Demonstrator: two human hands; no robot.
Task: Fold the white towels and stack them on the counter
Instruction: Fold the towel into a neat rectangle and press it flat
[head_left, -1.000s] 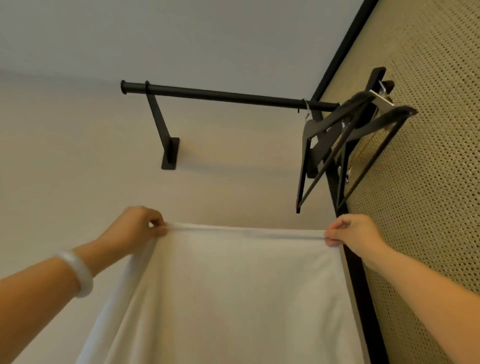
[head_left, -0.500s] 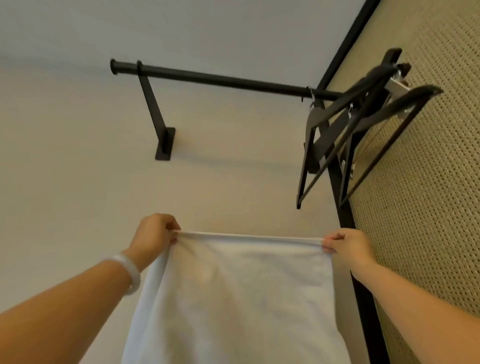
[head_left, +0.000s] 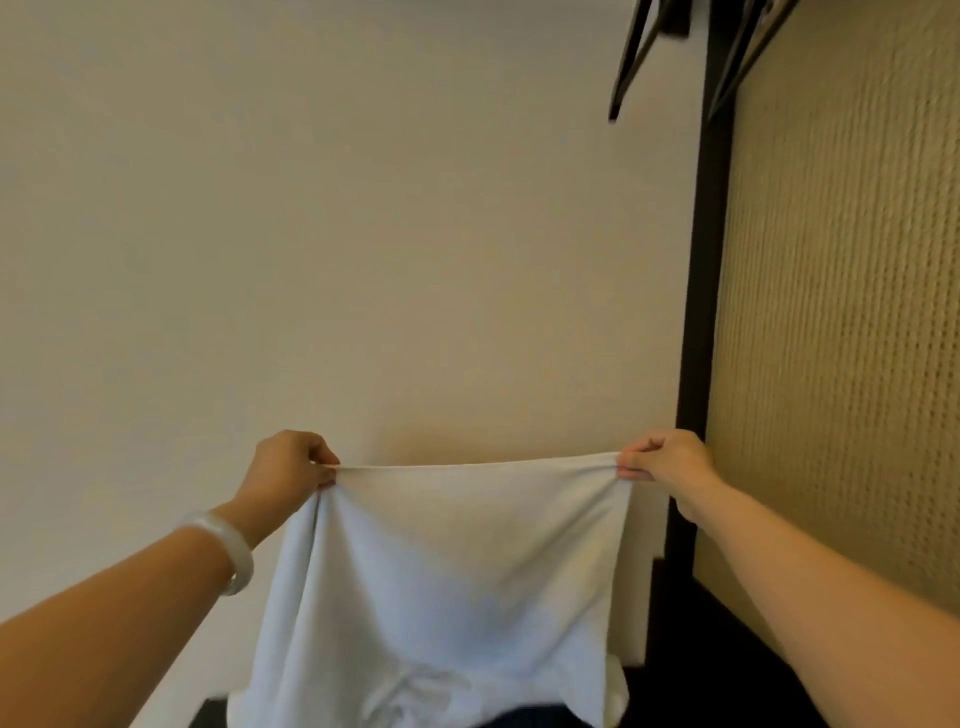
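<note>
Grip pinched at both ends — left hand (head_left: 291, 467) and right hand (head_left: 670, 462) each clamp a top corner of the white towel (head_left: 457, 561), spread apart so its edge pulls taut and the cloth hangs flat in the air before the wall (head_left: 363, 260) — likely squaring it for a fold.

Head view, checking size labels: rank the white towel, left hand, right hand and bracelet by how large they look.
1. white towel, largest by far
2. left hand and right hand, which look alike, so they are not ranked
3. bracelet, smallest
</note>
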